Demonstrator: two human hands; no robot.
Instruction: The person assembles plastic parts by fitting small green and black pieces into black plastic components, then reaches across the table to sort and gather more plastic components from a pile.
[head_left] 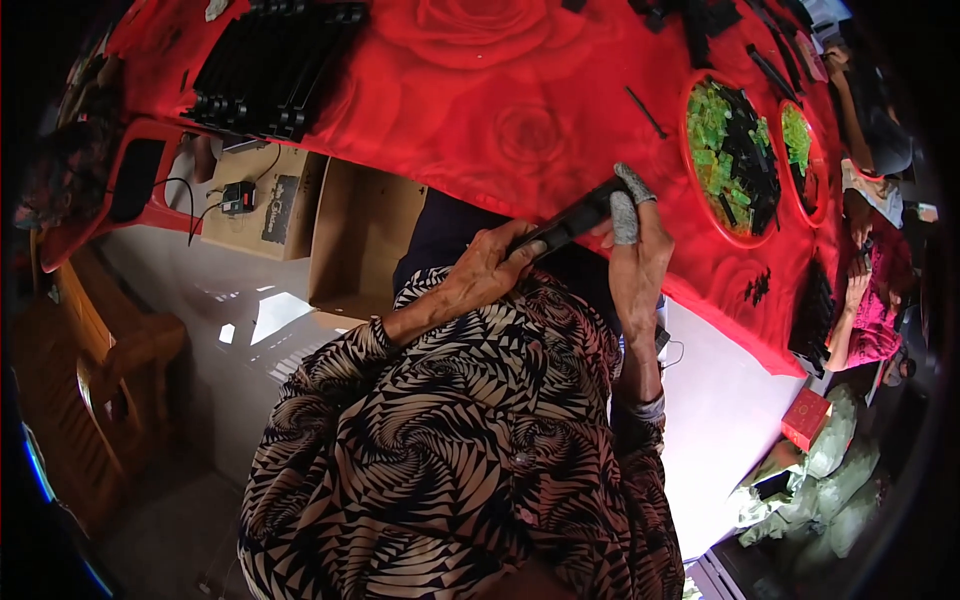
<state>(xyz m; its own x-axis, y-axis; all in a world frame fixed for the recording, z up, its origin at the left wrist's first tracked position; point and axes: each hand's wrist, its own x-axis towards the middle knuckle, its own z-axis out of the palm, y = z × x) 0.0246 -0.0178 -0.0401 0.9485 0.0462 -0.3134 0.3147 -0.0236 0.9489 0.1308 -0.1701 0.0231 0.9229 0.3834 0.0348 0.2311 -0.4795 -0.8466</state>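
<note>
A long black plastic bar (578,219) is held at a slant over the near edge of the red rose-patterned cloth (455,110). My left hand (488,265) is closed around its lower left end, thumb along the top. My right hand (637,228) grips the upper right end, with grey covers on two of its fingers. Whatever lies under those fingertips is hidden. Farther right on the cloth, a red basket (688,150) holds yellow-green translucent pieces (710,130) and small black parts (752,150). A thin black stick (646,112) lies between the basket and the bar.
Similar black bars (270,70) are stacked at the far left. A second red basket (822,190) stands beside the first. An open cardboard box (365,235) sits below the table's left edge, near a red chair (100,215). Other people's arms (855,290) reach in at right.
</note>
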